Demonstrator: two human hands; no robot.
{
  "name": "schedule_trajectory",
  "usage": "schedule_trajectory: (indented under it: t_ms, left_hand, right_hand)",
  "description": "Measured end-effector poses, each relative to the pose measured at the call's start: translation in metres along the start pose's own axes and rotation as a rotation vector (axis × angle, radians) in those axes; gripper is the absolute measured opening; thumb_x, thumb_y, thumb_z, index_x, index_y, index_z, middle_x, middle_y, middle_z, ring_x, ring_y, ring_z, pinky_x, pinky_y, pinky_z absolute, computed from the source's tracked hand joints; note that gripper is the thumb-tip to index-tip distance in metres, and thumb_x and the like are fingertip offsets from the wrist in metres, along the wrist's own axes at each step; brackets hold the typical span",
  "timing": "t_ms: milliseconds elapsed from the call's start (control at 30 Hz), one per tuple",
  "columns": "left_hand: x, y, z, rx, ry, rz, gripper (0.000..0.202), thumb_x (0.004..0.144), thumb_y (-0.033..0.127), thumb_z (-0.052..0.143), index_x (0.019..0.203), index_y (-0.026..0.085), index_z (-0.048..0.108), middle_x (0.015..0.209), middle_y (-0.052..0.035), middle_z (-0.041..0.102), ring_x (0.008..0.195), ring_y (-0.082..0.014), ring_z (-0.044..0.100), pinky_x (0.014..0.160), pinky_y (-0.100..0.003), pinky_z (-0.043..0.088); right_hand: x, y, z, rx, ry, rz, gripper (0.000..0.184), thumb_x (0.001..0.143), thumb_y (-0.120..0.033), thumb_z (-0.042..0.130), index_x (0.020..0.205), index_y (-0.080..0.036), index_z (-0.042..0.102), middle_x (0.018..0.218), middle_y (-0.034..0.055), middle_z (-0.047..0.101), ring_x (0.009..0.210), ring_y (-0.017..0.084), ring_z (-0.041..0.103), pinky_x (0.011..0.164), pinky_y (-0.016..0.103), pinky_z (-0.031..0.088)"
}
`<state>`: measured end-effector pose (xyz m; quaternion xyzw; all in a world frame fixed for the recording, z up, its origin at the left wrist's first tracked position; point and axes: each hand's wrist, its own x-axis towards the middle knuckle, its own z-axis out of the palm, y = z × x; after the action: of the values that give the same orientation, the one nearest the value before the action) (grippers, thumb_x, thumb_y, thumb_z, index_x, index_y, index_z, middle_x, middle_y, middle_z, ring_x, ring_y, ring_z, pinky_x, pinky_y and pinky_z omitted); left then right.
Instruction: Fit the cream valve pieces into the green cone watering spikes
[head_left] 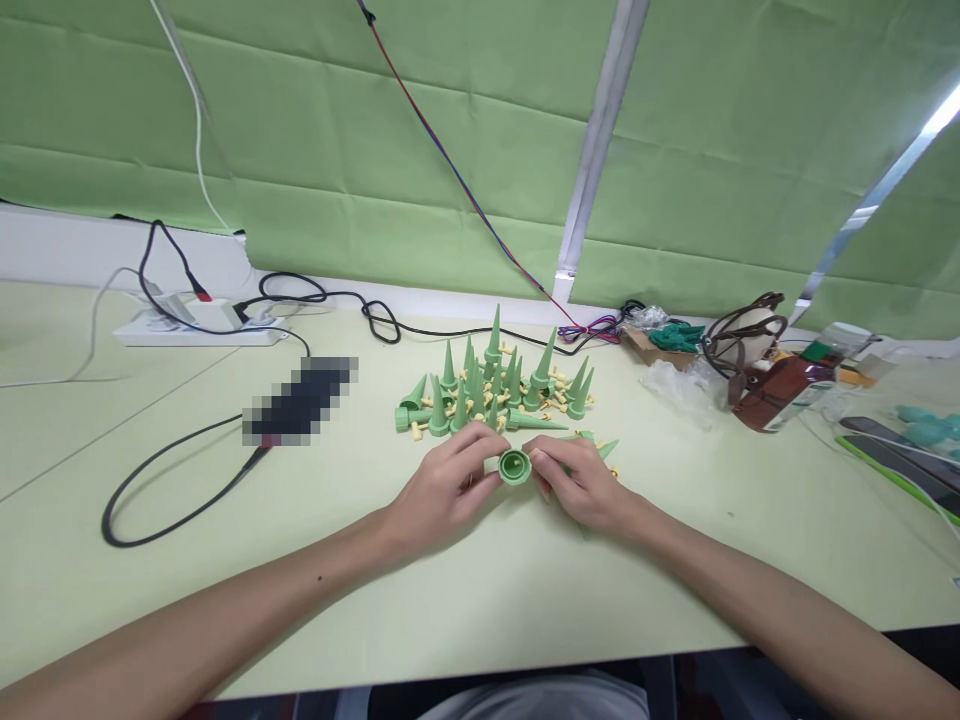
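Note:
My left hand [444, 488] and my right hand [581, 486] meet over the pale green table [480, 590], both pinched on one green cone-shaped spike [515, 467] whose round open end faces me. Just behind them stands a cluster of several green cone spikes [491, 395], some upright and some lying down, mixed with small cream-coloured pieces [559, 397]. One more green spike [604, 447] lies beside my right hand.
A white power strip [196, 328] with black cables [172, 505] sits at the back left, next to a blurred dark object [300, 402]. At the right lie a brown bag [772, 390], plastic wrapping [679, 385], a phone [896, 437] and clutter. A green blind [420, 150] hangs behind.

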<state>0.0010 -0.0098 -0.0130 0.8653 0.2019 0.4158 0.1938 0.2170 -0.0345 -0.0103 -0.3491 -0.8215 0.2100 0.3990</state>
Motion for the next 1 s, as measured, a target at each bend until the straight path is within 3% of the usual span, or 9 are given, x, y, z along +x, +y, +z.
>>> schedule_trajectory:
  t_ms: [333,533,733,900,1000]
  left_hand:
    - [-0.0007,-0.003,-0.0009,0.127,0.027,0.196,0.025,0.094,0.004,0.049,0.112,0.019,0.057,0.1,-0.0063,0.056,0.065,-0.008,0.05,0.055,-0.02,0.041]
    - [-0.0013,-0.002,-0.0013,0.21,-0.026,0.236,0.024,0.094,0.004,0.047,0.109,0.02,0.057,0.101,-0.0059,0.056,0.061,-0.008,0.046,0.055,-0.022,0.039]
    - [-0.0014,0.0028,0.0017,0.024,-0.021,-0.014,0.022,0.091,0.005,0.05,0.105,0.021,0.054,0.099,-0.0021,0.054,0.061,-0.0063,0.047,0.057,-0.019,0.042]
    - [0.001,0.0054,0.0003,-0.073,-0.026,-0.2,0.007,0.088,0.013,0.054,0.086,0.018,0.049,0.083,0.0011,0.053,0.06,-0.0079,0.047,0.054,-0.02,0.039]
    - [0.0044,0.0068,-0.0003,-0.161,-0.054,-0.319,0.008,0.091,0.021,0.054,0.085,0.018,0.053,0.072,0.0028,0.052,0.056,-0.0085,0.047,0.051,-0.02,0.036]
  right_hand:
    - [-0.0014,-0.0025,-0.0004,-0.039,-0.011,0.015,0.041,0.106,-0.031,0.037,0.067,-0.021,0.04,0.057,-0.004,0.044,0.052,0.011,0.039,0.055,0.026,0.03]
    - [-0.0034,-0.0028,-0.0005,-0.067,-0.033,0.023,0.039,0.106,-0.029,0.035,0.067,-0.021,0.037,0.055,-0.0051,0.042,0.049,0.011,0.036,0.053,0.026,0.027]
    - [-0.0041,-0.0042,0.0027,-0.07,-0.012,0.016,0.037,0.105,-0.027,0.035,0.069,-0.021,0.037,0.055,-0.0055,0.04,0.049,0.011,0.036,0.053,0.026,0.028]
    - [-0.0033,-0.004,0.0043,-0.087,0.06,-0.058,0.038,0.105,-0.028,0.038,0.067,-0.022,0.035,0.057,-0.0049,0.038,0.051,0.011,0.035,0.054,0.025,0.029]
    - [-0.0034,-0.005,0.0041,-0.098,0.103,-0.088,0.039,0.106,-0.03,0.037,0.067,-0.022,0.038,0.058,-0.0033,0.041,0.053,0.012,0.036,0.055,0.026,0.03]
